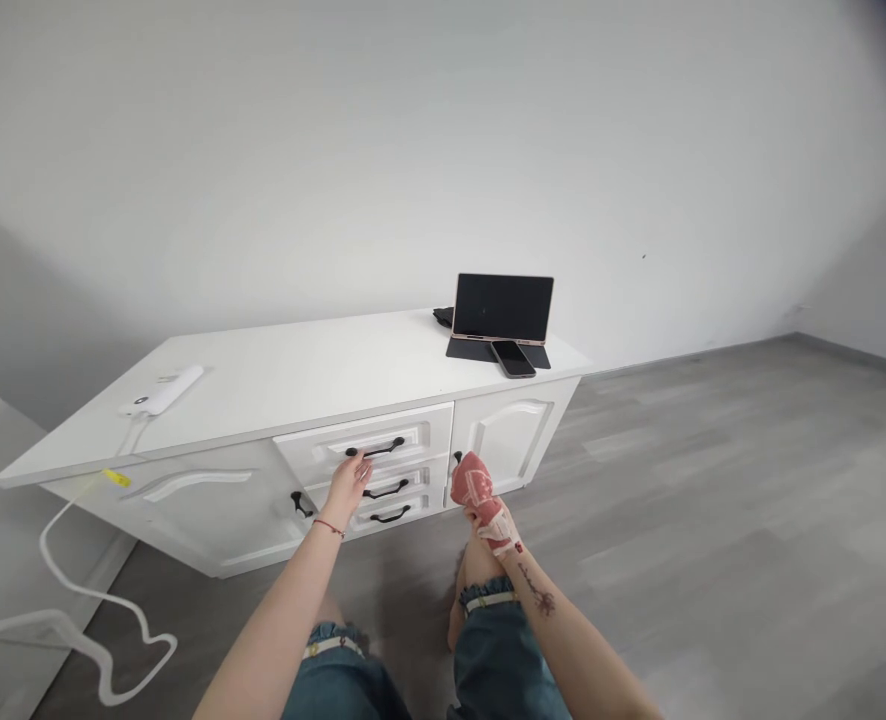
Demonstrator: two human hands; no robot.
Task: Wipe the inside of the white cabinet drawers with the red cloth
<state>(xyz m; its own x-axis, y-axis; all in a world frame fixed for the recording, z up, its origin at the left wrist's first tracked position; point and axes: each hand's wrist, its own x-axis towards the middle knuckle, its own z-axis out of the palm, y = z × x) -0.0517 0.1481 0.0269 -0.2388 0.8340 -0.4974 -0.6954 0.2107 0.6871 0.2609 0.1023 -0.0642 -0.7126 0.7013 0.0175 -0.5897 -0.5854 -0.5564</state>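
Note:
My left hand point(348, 483) is at the top drawer's black handle point(383, 447), its fingers curled at the handle's left end. That drawer point(432, 428) is the uppermost of three in a white cabinet point(285, 350). Bunched in my right hand point(480, 518) is a pinkish-red cloth item with a white pattern point(473, 482); its exact kind is not clear. The cloth is in front of the right cabinet door point(514, 430), close to that door's black knob point(457, 456). Part of it hangs down over my wrist.
A tablet in a stand case point(503, 305) with a phone point(513, 358) rests on the cabinet's right end. Behind it lies a black item point(443, 317). At left is a white power strip point(165, 392); its white cord point(75, 575) hangs past the front edge.

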